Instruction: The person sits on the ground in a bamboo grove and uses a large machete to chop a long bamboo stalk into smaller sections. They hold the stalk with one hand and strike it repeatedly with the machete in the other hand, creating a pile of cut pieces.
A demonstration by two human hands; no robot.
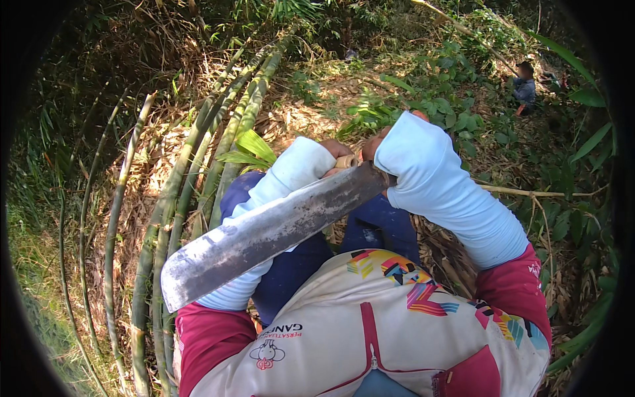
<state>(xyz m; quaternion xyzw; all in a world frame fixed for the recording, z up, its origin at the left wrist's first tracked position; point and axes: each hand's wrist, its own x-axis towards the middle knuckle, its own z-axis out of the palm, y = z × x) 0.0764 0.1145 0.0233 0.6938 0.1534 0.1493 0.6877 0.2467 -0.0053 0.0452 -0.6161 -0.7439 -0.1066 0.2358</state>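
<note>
A long, broad machete [264, 238] with a worn, dark-stained blade lies slantwise in front of my body, its blunt end toward the lower left. My right hand [372, 144] closes round its handle end, though the pale blue sleeve covers much of that hand. My left hand [336, 148] is just left of it, fingers curled on a short, pale cut bamboo piece [346, 161]. The blade's upper edge passes right by this piece; whether they touch I cannot tell. The blade hides part of my left forearm and my dark blue trousers [380, 228].
Tall green bamboo stems [178, 192] rise close on my left, some cut off at the top. Dry leaves [311, 112] cover the ground ahead. A person [524, 89] sits low among plants at the far right. A thin pole [529, 192] lies by my right elbow.
</note>
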